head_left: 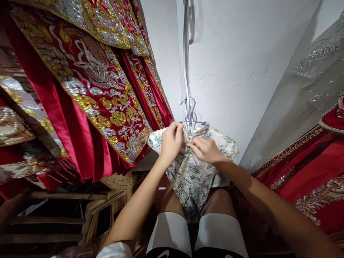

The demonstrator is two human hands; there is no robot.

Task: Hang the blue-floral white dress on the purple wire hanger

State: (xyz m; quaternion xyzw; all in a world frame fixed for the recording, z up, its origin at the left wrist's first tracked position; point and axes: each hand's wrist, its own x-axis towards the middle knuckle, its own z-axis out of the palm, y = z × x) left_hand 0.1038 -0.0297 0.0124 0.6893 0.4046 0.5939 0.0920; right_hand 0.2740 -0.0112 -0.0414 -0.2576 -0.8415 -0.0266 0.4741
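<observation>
A small floral garment (pixel 192 172), pale with blue and yellowish print, hangs in front of my knees from a purple wire hanger (pixel 192 114). Its short sleeves spread out to both sides. My left hand (pixel 172 140) grips the cloth near the neckline, fingers curled with the thumb against them. Just to the right, my right hand (pixel 205 148) pinches the front of the garment close to its middle. Whatever small part of the cloth lies between the fingertips is hidden.
Red embroidered cloth (pixel 107 89) with gold and silver sequins hangs at left. A white strap (pixel 185 64) runs down the white wall (pixel 231 57). Below left stands a wooden chair (pixel 104 206) with a dark phone (pixel 103 221). Red beaded garments (pixel 309 165) and sheer sparkling fabric (pixel 319 68) hang at right.
</observation>
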